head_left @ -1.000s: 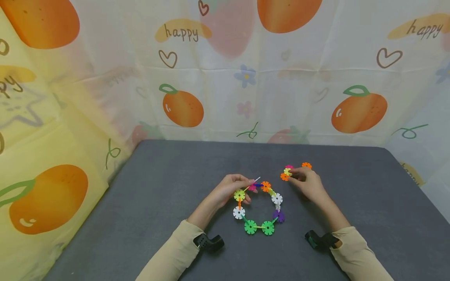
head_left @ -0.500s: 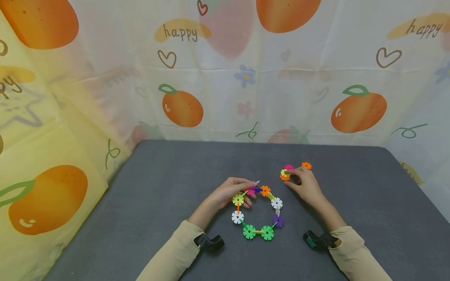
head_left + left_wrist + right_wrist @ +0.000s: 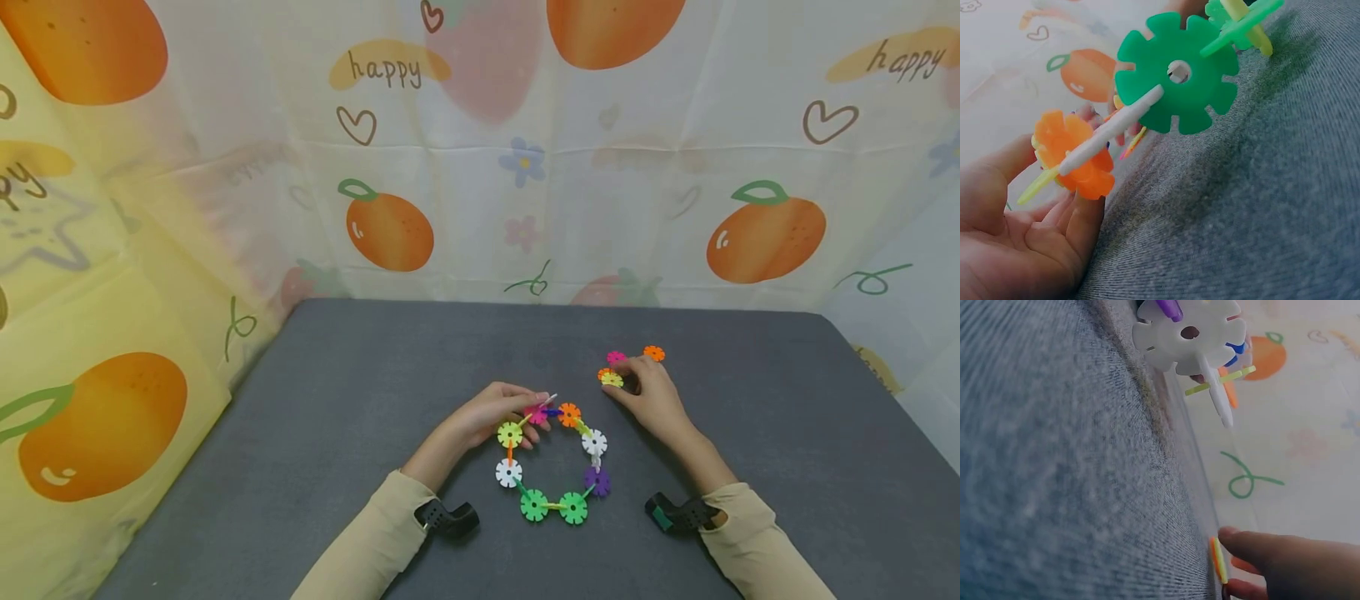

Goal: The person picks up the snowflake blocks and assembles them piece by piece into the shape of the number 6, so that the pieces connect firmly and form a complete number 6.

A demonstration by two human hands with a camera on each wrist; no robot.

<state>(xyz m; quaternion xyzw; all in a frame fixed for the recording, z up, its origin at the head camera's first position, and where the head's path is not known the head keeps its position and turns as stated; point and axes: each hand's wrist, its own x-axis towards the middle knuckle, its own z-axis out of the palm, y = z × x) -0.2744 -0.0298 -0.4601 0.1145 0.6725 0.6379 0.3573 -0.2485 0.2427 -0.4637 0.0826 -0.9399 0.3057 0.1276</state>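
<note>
In the head view, a ring of interlocking notched plastic discs (image 3: 533, 505) in green, white, yellow, orange, purple and pink hangs from my left hand (image 3: 498, 414). That hand pinches the pink disc (image 3: 536, 414) at the ring's far side; a white disc seen edge-on (image 3: 550, 400) sticks out there. The left wrist view shows a green disc (image 3: 1204, 100) and an orange disc (image 3: 1063, 147) close up. My right hand (image 3: 654, 392) pinches a loose yellow disc (image 3: 612, 380) by its edges, partly over a loose orange disc (image 3: 603, 374).
A loose pink disc (image 3: 617, 357) lies just beyond the right fingers, and another orange disc (image 3: 654, 353) behind that hand. The dark grey table (image 3: 420, 342) ends at a fruit-printed curtain (image 3: 465, 200). Each wrist wears a black camera (image 3: 448, 518).
The yellow disc has slid toward me across the orange one, first covering it, now partly uncovering it. My left hand has lowered slightly toward me with the ring.
</note>
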